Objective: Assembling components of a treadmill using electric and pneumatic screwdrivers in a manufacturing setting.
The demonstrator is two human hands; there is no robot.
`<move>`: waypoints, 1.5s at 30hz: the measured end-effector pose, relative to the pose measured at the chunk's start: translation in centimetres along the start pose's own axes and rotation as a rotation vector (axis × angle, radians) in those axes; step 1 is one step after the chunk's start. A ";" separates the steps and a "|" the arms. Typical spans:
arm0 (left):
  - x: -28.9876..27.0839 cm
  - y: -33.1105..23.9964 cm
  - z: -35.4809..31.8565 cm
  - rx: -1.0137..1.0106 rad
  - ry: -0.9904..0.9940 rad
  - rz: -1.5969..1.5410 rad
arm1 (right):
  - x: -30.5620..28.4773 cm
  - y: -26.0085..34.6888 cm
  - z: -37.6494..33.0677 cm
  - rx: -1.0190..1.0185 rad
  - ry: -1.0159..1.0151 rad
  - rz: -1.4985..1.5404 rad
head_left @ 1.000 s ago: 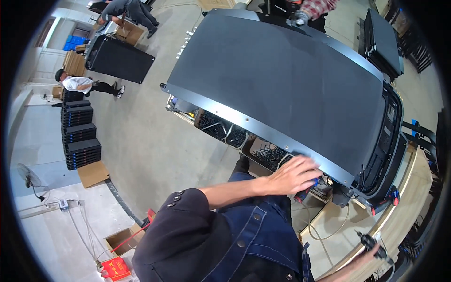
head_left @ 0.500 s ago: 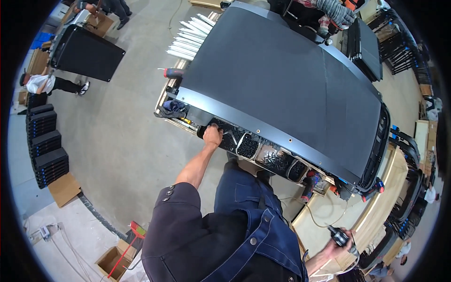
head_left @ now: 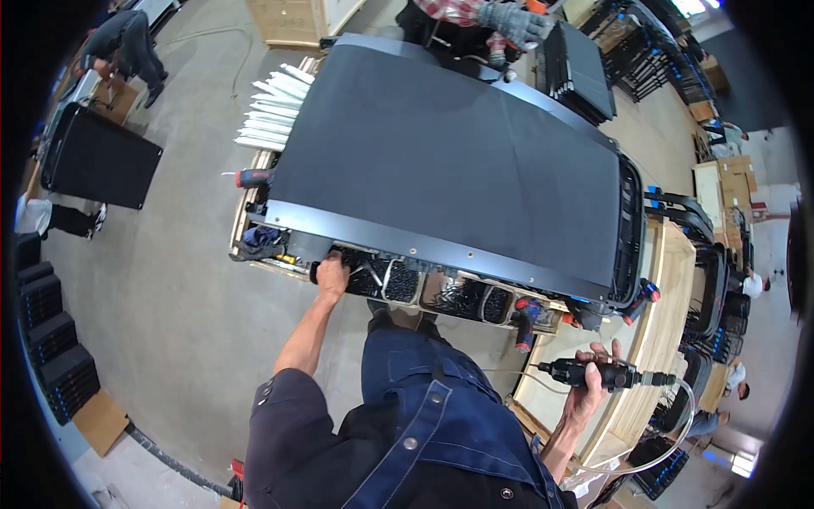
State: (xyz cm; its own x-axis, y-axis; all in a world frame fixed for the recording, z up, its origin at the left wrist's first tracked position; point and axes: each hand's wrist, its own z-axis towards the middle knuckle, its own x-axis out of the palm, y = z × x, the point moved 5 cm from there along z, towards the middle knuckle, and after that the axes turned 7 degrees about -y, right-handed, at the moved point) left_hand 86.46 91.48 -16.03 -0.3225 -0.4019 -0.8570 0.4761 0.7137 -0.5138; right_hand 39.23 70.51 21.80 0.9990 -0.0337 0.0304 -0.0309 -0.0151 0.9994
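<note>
A treadmill deck with a dark belt and grey side rails lies in front of me. Below its near rail, my left hand reaches down into the leftmost black parts bin; its fingertips are hidden there. Beside it runs a row of bins, one with small black fasteners and another with long dark screws. Off to the right, my right hand is closed round a black air screwdriver. The tool lies level, its tip pointing left, and a clear hose trails from its back end.
Red-and-black cordless drivers rest at the bench's left end and beside the bins. White tubes stick out at far left. A wooden crate stands to the right. Across the deck works a person in grey gloves.
My right hand has come up and forward with the air screwdriver, which now lies level across it. The left hand stays at the same bin. The whole view has shifted.
</note>
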 end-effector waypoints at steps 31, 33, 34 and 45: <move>-12.6 -35.2 -14.9 -0.037 0.000 -1.066 | 10.2 -6.4 8.3 0.562 0.255 0.757; -15.0 -36.3 -14.6 0.258 -0.245 -0.815 | 10.4 -7.4 7.8 0.666 0.168 0.779; -15.3 -36.3 -14.4 0.359 -0.329 -0.756 | 10.8 -7.7 7.7 0.691 0.150 0.774; -5.2 -33.2 -9.0 -0.950 0.761 -2.179 | 17.9 -2.7 6.5 0.038 0.385 0.392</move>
State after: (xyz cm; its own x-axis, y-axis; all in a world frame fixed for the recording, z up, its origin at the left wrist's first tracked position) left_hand 64.99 75.00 5.88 0.1627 -0.5453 0.8223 -0.9819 -0.1717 0.0804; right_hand 57.00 63.43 19.55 0.8521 0.3239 0.4110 -0.3970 -0.1115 0.9110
